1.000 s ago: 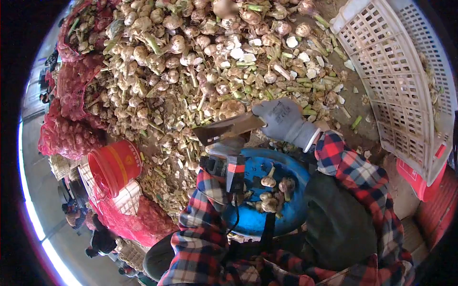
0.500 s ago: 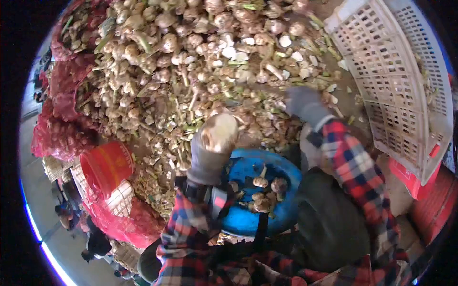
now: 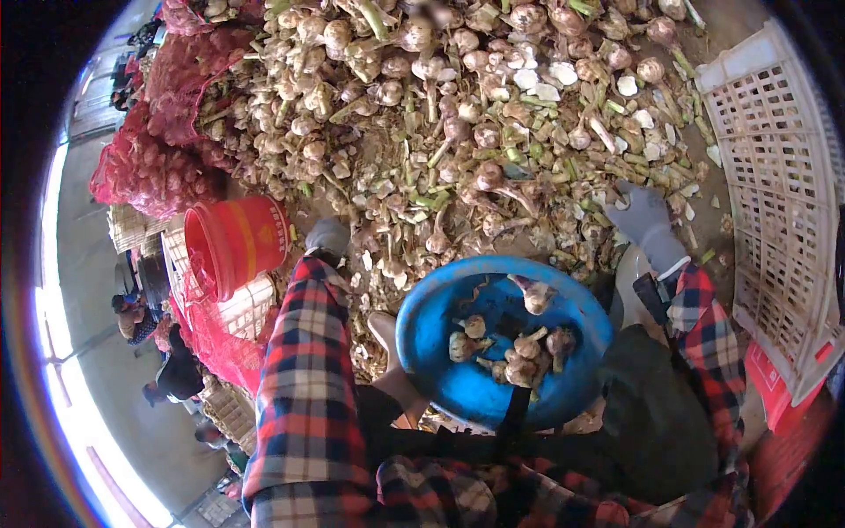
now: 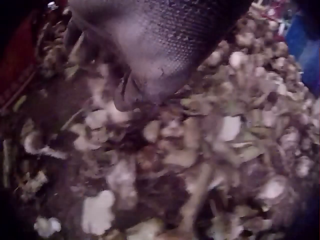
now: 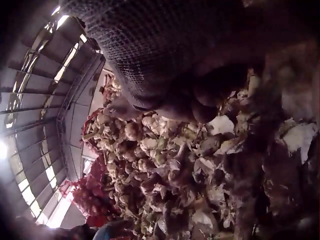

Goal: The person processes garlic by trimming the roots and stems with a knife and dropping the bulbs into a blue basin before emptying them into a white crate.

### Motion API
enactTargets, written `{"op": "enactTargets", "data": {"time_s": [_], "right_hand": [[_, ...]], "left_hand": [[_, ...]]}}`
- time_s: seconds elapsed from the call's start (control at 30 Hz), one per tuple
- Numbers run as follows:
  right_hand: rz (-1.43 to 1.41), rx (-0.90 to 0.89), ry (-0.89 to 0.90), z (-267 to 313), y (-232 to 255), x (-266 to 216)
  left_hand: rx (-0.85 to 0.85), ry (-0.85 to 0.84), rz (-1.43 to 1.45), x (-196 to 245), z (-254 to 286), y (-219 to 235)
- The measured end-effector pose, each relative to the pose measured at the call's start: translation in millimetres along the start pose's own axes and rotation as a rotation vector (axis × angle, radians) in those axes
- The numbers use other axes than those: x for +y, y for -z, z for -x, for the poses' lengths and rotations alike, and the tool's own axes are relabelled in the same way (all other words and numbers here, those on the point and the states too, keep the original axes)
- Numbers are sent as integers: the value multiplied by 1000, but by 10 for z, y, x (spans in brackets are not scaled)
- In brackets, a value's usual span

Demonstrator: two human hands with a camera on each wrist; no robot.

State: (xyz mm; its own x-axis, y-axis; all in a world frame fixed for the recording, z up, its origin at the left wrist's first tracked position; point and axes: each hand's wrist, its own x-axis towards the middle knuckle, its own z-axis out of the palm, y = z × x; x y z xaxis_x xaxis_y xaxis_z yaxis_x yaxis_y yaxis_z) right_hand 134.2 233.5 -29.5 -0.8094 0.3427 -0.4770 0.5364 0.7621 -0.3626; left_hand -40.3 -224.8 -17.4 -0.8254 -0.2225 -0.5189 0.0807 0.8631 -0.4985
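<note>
In the head view, the grey-gloved left hand (image 3: 327, 238) is low beside the red bucket (image 3: 236, 242). The left wrist view shows its glove (image 4: 145, 50) above loose garlic scraps (image 4: 97, 212), fingers bent; whether they grip anything is unclear. At the pile's right side, the gloved right hand (image 3: 647, 227) reaches over stems and peelings with its fingers slightly apart. Its glove (image 5: 155, 60) fills the top of the right wrist view, palm mostly in shadow. Between the forearms, a blue basin (image 3: 431, 378) contains several garlic bulbs (image 3: 521, 370).
A large garlic pile (image 3: 387, 66) spreads across the floor ahead. White plastic crates (image 3: 775, 176) stand at the right, with a red container (image 3: 770, 387) below them. Red mesh sacks (image 3: 163, 172) lie at the left, and people (image 3: 176, 370) are in the left background.
The left hand has moved left from beside the basin to the bucket, and the pale item seen at it is no longer visible there. A bulb now lies near the basin's far rim.
</note>
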Motion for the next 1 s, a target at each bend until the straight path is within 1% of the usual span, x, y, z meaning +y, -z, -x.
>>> {"op": "enactTargets", "data": {"time_s": [0.03,0.07,0.1,0.13,0.2,0.27,0.3,0.33,0.37,0.4,0.43,0.47,0.53,0.57,0.6,0.63,0.67,0.7,0.73,0.77,0.87,0.93,0.97,1.0], "right_hand": [[1,-6,-5,17,-29,0],[14,-47,10,33,-25,-34],[29,-80,23,33,-2,-69],[31,-74,11,21,6,-131],[19,-320,-25,-1,107,-481],[47,-462,53,-76,96,-672],[28,-449,87,-45,127,-781],[10,-435,126,-4,165,-858],[11,-426,111,27,137,-850],[-28,-366,127,62,83,-851],[-66,-308,149,90,41,-839],[-66,-307,148,130,44,-810],[-115,-63,231,191,66,-733],[-115,-63,229,172,70,-718],[-91,-56,299,147,71,-707],[-67,-48,370,134,69,-699],[-69,-48,368,161,121,-728],[-99,33,477,207,207,-786],[-129,115,584,241,274,-844],[-113,95,593,238,292,-884],[-58,106,612,243,277,-887],[-22,80,594,255,293,-867],[12,53,571,261,288,-834],[14,55,568,262,276,-804]], "left_hand": [[-50,-25,170,-79,-78,-91],[-95,-55,340,-35,-82,-89],[189,-40,507,86,-2,-175],[-137,-184,1186,144,20,-181],[-288,-403,1734,567,489,210],[-346,-530,1793,986,760,456],[-421,-566,1825,1204,979,662],[-514,-690,1883,1395,1015,677],[-519,-735,1791,1511,1048,723],[-518,-773,1699,1597,1137,844],[-449,-632,1744,1671,1260,944],[-449,-635,1744,1684,1279,983],[-289,-546,1661,1718,1293,1021],[-265,-590,1720,1727,1267,982],[-269,-590,1717,1723,1241,924],[-170,-704,1565,1706,1204,852],[47,-958,1152,1676,1155,774],[460,-1106,600,1648,1105,697],[844,-1165,257,1620,1056,622],[762,-1139,331,1646,1117,612],[516,-1036,545,1739,1336,589],[355,-953,682,1765,1423,632],[263,-954,265,1730,1440,714],[264,-958,265,1748,1458,686]]}}
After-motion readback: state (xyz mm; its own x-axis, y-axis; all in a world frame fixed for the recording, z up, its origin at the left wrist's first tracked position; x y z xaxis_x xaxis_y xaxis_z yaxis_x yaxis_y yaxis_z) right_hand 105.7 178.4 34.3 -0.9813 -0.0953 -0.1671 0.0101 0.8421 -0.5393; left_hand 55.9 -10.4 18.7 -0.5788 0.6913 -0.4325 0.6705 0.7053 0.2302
